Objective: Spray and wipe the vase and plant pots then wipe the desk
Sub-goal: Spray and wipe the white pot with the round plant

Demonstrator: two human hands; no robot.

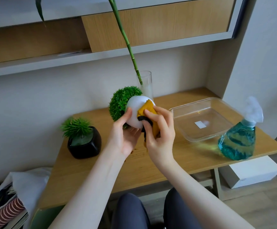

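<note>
White plant pot (135, 111), round, with a green ball-shaped plant (122, 103): item in hand. I have it lifted off the desk (175, 161) and tipped over to the left, plant pointing up and away, base turned towards me. Left hand (126, 138) cups it from below and from the left, thumb laid up its near side, fingers curled round the underside. Right hand (159, 134) presses a mustard-yellow cloth (146, 109), dark on one face, against the right flank of the pot; fingers bent and clamped on the cloth, which lies between fingertips and pot, its tail hanging below the hand.

Progress, as I judge it: wiping of this pot under way. Whether it has been sprayed I cannot tell.

Black plant pot (85, 144), squarish, spiky green plant: standing on the desk to the left, nobody touching it. Cleaned or not: cannot tell.

Glass vase (145, 86), tall, clear, one bamboo stem (126, 42): at the back of the desk, behind the white pot. Its lower part looks misted, possibly spray; not certain.

Spray bottle (238, 139), blue liquid: at the right edge of the desk, well apart from both hands.

Clear plastic tray (184, 113): just left of the bottle.

Desk wipe: judged outstanding, since pots, vase, tray and bottle stand on it.
</note>
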